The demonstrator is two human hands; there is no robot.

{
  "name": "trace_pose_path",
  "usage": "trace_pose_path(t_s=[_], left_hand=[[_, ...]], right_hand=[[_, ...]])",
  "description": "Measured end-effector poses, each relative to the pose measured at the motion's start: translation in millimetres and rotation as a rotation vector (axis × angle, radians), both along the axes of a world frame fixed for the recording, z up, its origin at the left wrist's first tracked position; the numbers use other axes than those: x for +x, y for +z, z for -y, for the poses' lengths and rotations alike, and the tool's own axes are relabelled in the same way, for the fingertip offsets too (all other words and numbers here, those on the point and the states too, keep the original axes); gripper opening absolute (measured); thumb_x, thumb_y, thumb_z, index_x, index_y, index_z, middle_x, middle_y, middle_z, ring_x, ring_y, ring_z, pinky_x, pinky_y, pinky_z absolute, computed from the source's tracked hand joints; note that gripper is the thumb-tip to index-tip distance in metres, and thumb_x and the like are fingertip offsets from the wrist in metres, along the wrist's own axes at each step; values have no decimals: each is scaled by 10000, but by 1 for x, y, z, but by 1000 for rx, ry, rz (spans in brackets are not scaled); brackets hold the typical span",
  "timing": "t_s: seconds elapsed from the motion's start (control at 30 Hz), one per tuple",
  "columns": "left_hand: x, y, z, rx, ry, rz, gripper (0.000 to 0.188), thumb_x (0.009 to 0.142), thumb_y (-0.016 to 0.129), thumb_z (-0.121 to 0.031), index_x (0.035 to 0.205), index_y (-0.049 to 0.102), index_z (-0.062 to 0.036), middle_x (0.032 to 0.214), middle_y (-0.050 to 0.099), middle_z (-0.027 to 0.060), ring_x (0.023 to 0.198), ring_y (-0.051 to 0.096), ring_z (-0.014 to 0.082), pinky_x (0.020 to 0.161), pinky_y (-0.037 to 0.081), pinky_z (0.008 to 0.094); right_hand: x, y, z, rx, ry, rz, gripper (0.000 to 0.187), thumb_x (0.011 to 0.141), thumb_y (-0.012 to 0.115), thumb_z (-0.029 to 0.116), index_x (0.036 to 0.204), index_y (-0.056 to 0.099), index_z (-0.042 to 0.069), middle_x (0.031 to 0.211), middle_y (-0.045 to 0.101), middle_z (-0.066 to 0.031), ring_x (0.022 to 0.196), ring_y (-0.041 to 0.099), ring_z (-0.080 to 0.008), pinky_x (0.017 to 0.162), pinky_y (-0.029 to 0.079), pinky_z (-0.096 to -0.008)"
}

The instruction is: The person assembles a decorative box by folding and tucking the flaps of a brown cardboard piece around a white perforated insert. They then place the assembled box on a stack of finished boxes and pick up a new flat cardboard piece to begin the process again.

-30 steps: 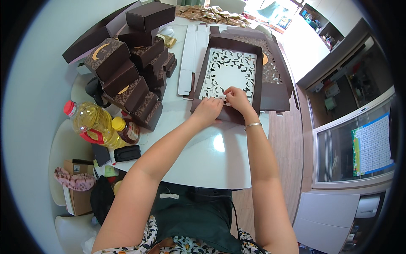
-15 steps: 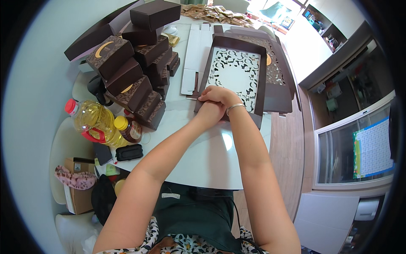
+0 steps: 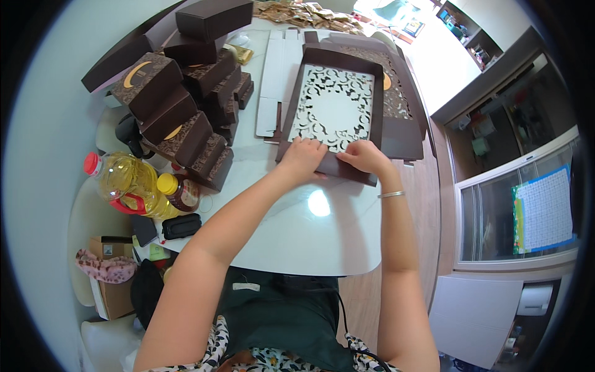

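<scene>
A shallow dark brown cardboard box [image 3: 378,105] lies open side up on the table, its white inner face pierced with a curly cut-out pattern. My left hand [image 3: 304,159] grips its near wall left of the middle, fingers over the edge and thumb low on the outside. Farther right along that wall, my right hand [image 3: 367,157] has bent fingers closed on the edge, the thumb pointing left. Under and beyond the box's right side lies flat patterned brown cardboard [image 3: 401,139]. White-sided folded cardboard [image 3: 269,105] is along its left.
Stacked brown boxes [image 3: 186,133] fill the left side of the table [image 3: 279,235]. Before them stand an oil bottle [image 3: 127,183] and a yellow-capped jar [image 3: 180,192], with a black case [image 3: 181,226] nearby. Gold-brown packets [image 3: 310,15] lie along the far edge.
My right hand has moved from over my left hand to the right along the near wall. The left hand now shows with its fingers over the edge. The view has shifted slightly.
</scene>
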State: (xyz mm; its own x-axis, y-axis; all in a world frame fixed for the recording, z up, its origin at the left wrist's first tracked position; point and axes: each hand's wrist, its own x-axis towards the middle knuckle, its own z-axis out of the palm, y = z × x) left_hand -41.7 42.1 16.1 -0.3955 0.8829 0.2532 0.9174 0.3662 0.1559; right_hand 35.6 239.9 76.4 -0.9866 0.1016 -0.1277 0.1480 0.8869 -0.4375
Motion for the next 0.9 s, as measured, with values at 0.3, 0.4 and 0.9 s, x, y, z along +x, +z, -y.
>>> trace_pose_path(t_s=[0.3, 0.4, 0.9], left_hand=[[-5, 14, 6, -114, -83, 60, 632, 700, 767, -574, 1015, 574, -61, 961, 632, 92, 977, 615, 262, 867, 430, 419], [-9, 17, 5, -131, -105, 47, 638, 696, 774, -573, 1007, 578, -52, 950, 646, 97, 956, 634, 267, 835, 457, 410], [-17, 28, 10, -353, -263, 290, 381, 651, 789, -312, 880, 625, -54, 859, 681, 145, 843, 659, 346, 778, 511, 444]], right_hand=[[17, 8, -37, -310, -91, 444, 224, 921, 626, 238, 1037, 686, 56, 887, 639, 42, 839, 533, -84, 780, 436, -269], [11, 8, -39, -308, -114, 495, 236, 923, 614, 240, 1082, 682, 79, 927, 634, 29, 875, 525, -98, 778, 434, -279], [12, -11, -21, -845, -105, 796, 133, 962, 581, 206, 852, 618, 141, 704, 451, 127, 629, 370, -14, 558, 307, -191]])
